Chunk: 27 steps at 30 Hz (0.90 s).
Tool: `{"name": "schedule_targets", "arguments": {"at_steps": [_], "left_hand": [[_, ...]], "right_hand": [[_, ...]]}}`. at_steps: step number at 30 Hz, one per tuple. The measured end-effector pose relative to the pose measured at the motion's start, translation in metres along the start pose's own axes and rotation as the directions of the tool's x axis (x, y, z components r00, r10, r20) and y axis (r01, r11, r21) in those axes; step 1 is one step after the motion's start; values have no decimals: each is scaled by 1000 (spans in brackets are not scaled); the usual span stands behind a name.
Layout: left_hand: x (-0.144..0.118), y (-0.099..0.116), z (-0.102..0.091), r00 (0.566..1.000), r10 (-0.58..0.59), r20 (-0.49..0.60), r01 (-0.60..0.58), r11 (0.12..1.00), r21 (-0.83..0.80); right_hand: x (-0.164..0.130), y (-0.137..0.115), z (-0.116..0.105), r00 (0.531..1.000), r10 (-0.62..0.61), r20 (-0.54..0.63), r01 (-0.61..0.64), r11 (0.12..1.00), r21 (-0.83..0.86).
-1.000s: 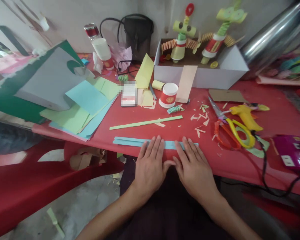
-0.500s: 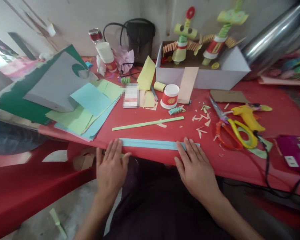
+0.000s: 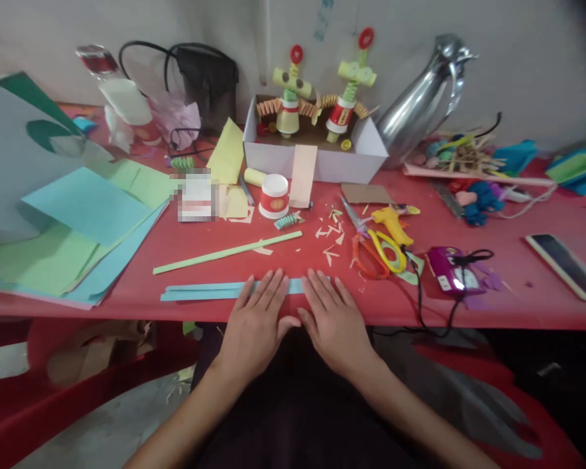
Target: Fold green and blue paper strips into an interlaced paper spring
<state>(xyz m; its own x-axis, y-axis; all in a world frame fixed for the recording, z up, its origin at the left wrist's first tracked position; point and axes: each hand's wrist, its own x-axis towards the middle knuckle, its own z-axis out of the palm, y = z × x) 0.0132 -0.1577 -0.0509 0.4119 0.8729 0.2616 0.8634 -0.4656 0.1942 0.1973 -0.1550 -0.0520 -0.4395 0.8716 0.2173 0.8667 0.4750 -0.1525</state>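
A long folded light-blue paper strip lies along the front edge of the red table. My left hand and my right hand rest flat side by side on the strip's right part, fingers spread, thumbs nearly touching. Neither hand grips anything. A thin green paper strip lies just beyond the blue one. Paper snippets are scattered past my right hand.
Scissors, a yellow glue gun and a purple device with cable lie to the right. A white box with paper-cup figures stands behind, a red-banded cup before it. Coloured paper sheets are stacked left; a phone lies far right.
My left hand slid from the strip's left end back to the middle, next to my right hand. The view has swung to the right, showing more of the table's right side.
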Motion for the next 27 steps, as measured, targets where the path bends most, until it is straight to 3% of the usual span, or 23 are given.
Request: {"name": "schedule_targets", "arguments": {"at_steps": [5, 8, 12, 17, 27], "left_hand": [[4, -1, -2, 997, -20, -80, 22, 999, 25], [16, 4, -2, 985, -35, -171, 41, 999, 32], [32, 3, -3, 977, -60, -203, 66, 997, 24], [39, -5, -3, 975, -78, -208, 56, 992, -109], [39, -13, 7, 985, -70, -157, 13, 942, -336]], "right_hand": [[-9, 28, -10, 990, 125, -63, -126, 992, -26], [-2, 38, -16, 984, 135, -116, -125, 988, 88], [18, 44, -20, 973, 171, -157, -120, 950, 290], [35, 54, -19, 977, 191, -94, -142, 913, 383], [52, 62, -32, 991, 53, 124, -102, 897, 429]]}}
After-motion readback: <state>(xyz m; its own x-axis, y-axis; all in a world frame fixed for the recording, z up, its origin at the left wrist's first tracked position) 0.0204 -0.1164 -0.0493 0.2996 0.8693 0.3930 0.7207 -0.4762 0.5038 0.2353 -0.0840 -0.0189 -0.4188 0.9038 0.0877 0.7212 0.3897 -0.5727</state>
